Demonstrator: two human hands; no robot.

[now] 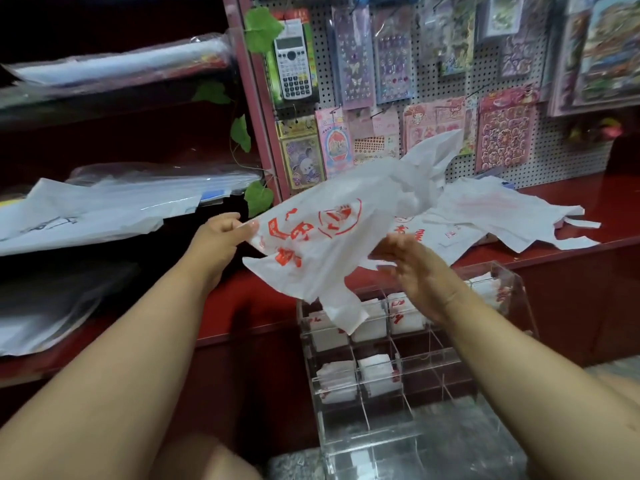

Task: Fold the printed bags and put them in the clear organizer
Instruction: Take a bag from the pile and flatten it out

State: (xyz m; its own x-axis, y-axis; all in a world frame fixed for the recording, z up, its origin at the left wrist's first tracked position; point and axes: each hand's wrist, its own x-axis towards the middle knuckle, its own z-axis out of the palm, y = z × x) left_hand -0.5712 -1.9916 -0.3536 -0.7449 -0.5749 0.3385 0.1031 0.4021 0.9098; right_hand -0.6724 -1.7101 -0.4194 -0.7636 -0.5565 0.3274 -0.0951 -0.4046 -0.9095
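A white plastic bag with red print (332, 230) hangs in the air above the red shelf, stretched out and crumpled. My left hand (221, 233) pinches its left edge between thumb and fingers. At the bag's lower right edge, my right hand (412, 265) has its fingers extended and blurred; whether they grip the bag cannot be told. More printed bags (502, 209) lie loose on the shelf behind. The clear organizer (384, 344) stands below the hands, and several of its compartments hold folded bags.
A pegboard (433, 84) with hanging sticker sheets and a calculator (292, 60) rises behind the red shelf (588, 188). On the left, dark shelves carry stacks of plastic-wrapped sheets (86, 209). The floor below is speckled grey.
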